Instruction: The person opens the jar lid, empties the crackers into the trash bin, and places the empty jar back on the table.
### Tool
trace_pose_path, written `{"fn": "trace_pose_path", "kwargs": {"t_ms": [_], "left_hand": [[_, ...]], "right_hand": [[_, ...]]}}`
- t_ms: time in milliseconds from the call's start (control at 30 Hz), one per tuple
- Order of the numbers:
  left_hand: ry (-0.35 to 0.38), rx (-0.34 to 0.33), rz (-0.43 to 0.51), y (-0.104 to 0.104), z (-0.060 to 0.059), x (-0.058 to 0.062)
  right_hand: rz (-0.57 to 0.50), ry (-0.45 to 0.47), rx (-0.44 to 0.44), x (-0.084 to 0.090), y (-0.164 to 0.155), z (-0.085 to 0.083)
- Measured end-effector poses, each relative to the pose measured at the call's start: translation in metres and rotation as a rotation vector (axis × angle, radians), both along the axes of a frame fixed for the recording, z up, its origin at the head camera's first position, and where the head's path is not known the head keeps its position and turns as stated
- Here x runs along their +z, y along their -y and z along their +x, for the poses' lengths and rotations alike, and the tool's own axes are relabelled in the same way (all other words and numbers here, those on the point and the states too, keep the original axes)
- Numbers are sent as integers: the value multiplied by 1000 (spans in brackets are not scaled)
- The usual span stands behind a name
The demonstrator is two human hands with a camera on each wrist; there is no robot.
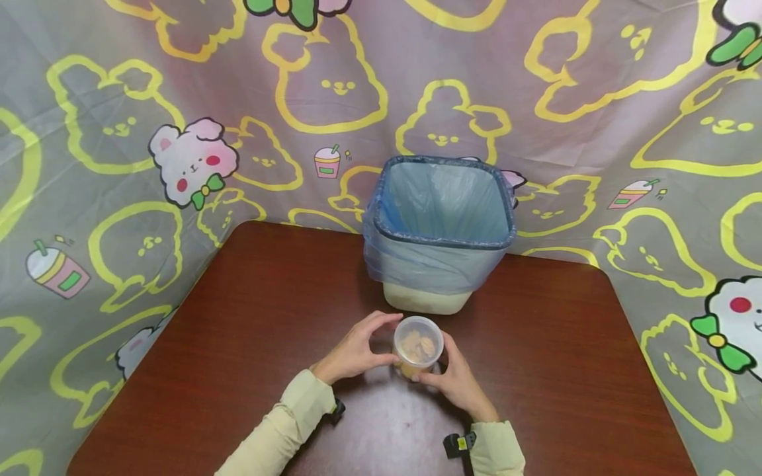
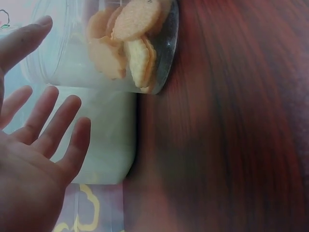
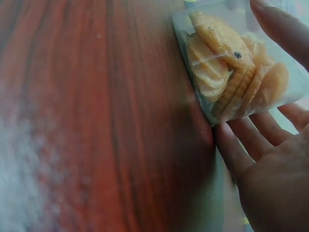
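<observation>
A clear round plastic jar [image 1: 411, 367] with a translucent lid [image 1: 419, 325] stands upright in front of me. Several golden cookies [image 2: 137, 21] lie at its bottom, some with ridged edges. My right hand [image 1: 461, 383] holds the jar from the right, thumb [image 3: 285, 34] on the near side and fingers around the far side. On the other side, my left hand [image 1: 357, 350] is spread beside the jar, thumb and fingertips close to its lid and wall. The left wrist view shows those fingers [image 2: 60, 118] apart and relaxed.
Behind the jar stands a pale bin [image 1: 425, 301] lined with a bluish plastic bag [image 1: 440, 268] folded over its rim. The brown wooden table [image 1: 268, 297] ends against a cartoon-printed curtain [image 1: 208, 99] at the back and sides.
</observation>
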State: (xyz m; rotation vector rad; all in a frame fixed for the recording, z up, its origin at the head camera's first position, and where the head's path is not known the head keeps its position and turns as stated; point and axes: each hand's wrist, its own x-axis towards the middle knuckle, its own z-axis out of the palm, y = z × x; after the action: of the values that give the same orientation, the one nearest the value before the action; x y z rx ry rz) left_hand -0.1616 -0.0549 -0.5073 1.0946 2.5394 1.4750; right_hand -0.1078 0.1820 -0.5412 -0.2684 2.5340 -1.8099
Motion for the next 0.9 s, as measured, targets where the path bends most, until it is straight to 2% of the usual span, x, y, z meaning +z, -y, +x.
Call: {"fn": "trace_pose_path", "kwargs": {"t_ms": [133,367,467,767,900], "left_hand": [[11,-12,-21,-2,-1,2],[61,-29,-24,-5,1,2],[64,-39,-27,-8,1,3],[71,-59,-46,-14,1,2],[49,-55,-64,-17,1,3]], "right_hand": [[6,5,0,3,1,0],[8,21,22,32,6,8],[9,40,11,35,7,9],[22,45,2,33,8,10],[26,39,-7,17,5,4]]}}
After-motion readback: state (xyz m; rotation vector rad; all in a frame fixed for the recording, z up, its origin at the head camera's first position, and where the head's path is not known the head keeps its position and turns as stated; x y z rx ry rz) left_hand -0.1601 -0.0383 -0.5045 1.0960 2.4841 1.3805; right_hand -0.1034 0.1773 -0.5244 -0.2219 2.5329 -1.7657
